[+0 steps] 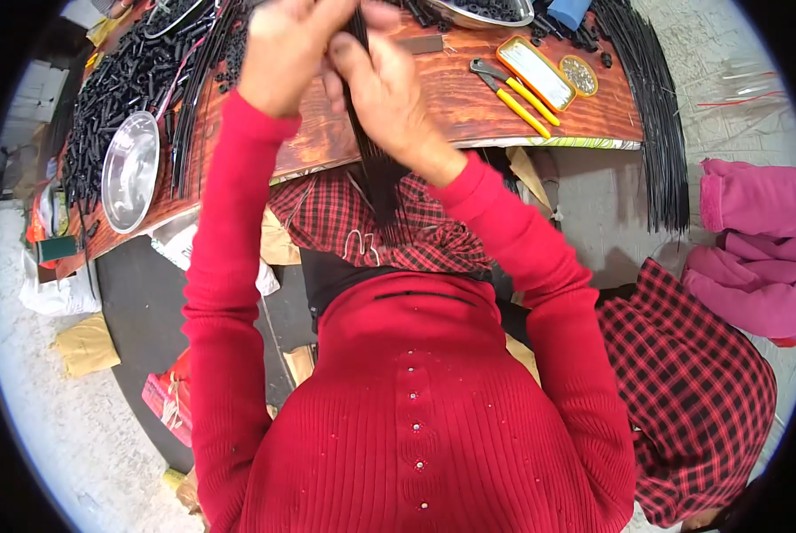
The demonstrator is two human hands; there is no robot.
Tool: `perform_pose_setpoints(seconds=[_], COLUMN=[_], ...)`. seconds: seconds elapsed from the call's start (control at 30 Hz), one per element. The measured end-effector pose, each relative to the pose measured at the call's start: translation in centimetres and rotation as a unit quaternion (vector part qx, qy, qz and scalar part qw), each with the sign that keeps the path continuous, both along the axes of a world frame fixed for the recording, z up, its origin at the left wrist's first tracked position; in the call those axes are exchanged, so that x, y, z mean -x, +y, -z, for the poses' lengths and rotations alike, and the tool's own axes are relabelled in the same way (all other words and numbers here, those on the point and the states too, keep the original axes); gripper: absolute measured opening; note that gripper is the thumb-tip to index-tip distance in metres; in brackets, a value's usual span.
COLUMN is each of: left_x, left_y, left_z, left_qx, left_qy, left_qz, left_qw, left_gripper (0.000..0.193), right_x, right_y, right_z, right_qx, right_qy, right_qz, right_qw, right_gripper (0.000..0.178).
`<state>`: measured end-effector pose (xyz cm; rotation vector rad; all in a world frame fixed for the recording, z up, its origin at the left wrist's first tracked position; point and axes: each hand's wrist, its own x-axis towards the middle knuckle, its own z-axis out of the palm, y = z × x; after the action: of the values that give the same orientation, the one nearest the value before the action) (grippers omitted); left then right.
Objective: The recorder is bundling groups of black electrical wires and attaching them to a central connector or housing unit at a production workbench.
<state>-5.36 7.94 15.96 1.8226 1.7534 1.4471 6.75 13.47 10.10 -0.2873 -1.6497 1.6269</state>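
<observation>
At the table's front edge, both hands are raised around a bundle of thin black strands [380, 182], whose lower ends fan out downward over the checked cloth [318, 209] on my lap. My right hand [384, 93] is closed around the bundle, thumb uppermost. Beside it, my left hand [282, 49] closes on the upper part; its fingers are slightly blurred and partly hidden. The strands' top ends lie beyond the upper edge of the picture.
Yellow-handled pliers [527, 107] lie near a rectangular tin [536, 71] and a small round tin [579, 75]. More black strands [664, 133] overhang the table's right end. At left are a clear bowl [131, 173] and piled black tubular pieces [104, 133]. A metal bowl [482, 19] stands behind.
</observation>
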Motion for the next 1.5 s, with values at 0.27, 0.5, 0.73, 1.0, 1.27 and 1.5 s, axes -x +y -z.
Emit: perform_pose_setpoints(seconds=[0.27,0.5,0.73,1.0,1.27,1.5], left_x=[-0.9,-1.0,-1.6,-0.9,-1.3,-3.2], left_y=[-3.4,-2.8,-1.6,-1.0,-0.7,-3.4], left_z=[5.0,5.0,4.7,0.1,2.1,4.8], left_qx=[0.096,0.107,0.08,0.054,0.047,0.136], left_qy=[-0.43,-0.452,-0.428,-0.369,-0.368,-0.412], left_qz=[0.021,0.046,0.052,0.048,0.043,0.044], left_qw=[0.898,0.885,0.899,0.926,0.928,0.9], left_gripper=[0.027,0.032,0.032,0.03,0.032,0.032], right_x=[-0.3,-1.2,-1.3,0.7,0.2,-2.5], right_y=[-4.0,-3.4,-2.2,-1.7,-1.9,-4.2], right_z=[5.2,3.5,4.1,0.0,1.2,5.7], right_qx=[0.041,0.13,0.129,0.089,0.053,0.116], right_qy=[-0.057,-0.058,-0.041,0.017,0.002,-0.034], right_qz=[0.028,-0.049,-0.062,-0.024,0.001,-0.014], right_qw=[0.997,0.989,0.989,0.996,0.999,0.993], right_gripper=[0.03,0.031,0.032,0.032,0.031,0.034])
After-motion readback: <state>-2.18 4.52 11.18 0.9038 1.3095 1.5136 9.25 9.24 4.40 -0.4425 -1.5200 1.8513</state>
